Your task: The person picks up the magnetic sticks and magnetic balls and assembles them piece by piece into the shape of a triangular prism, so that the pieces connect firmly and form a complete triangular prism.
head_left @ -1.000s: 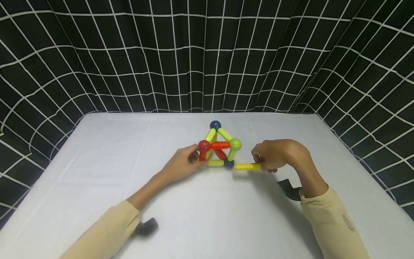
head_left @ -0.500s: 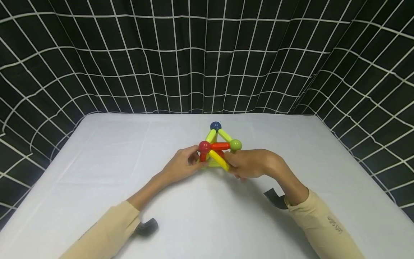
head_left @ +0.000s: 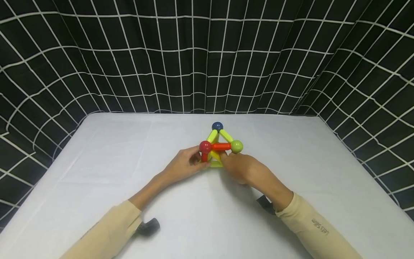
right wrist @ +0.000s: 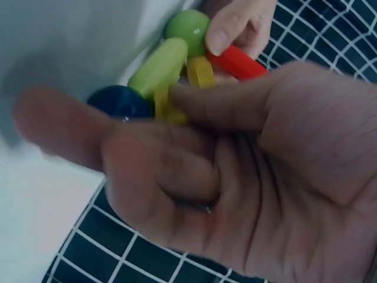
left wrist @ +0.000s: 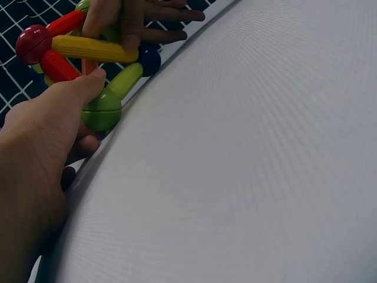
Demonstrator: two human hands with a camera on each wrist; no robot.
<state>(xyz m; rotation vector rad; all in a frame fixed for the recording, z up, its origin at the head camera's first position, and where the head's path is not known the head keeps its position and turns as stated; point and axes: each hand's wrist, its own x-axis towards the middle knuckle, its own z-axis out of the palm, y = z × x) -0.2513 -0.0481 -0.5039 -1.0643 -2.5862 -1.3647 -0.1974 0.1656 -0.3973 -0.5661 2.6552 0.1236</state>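
Note:
A toy frame of coloured rods and balls stands on the table, with a red ball (head_left: 205,147), a light green ball (head_left: 237,146) and a dark blue ball (head_left: 217,126) at its upper corners. My left hand (head_left: 185,163) grips its lower left corner, thumb beside a green ball (left wrist: 102,110). With thumb and finger, my right hand (head_left: 240,167) pinches a yellow rod (left wrist: 94,49). One end of that rod meets the red ball; the other lies right at a lower dark blue ball (left wrist: 149,61). In the head view the right hand hides this lower corner.
A white cloth covers the table (head_left: 181,219). Behind it and along the sides hangs a black curtain (head_left: 155,61) with a white grid. Dark straps show at both wrists, below the beige sleeves (head_left: 108,230).
My right hand has brought the yellow rod leftward from beside the frame to its front, now slanting down from the red ball. The left hand keeps its grip in place.

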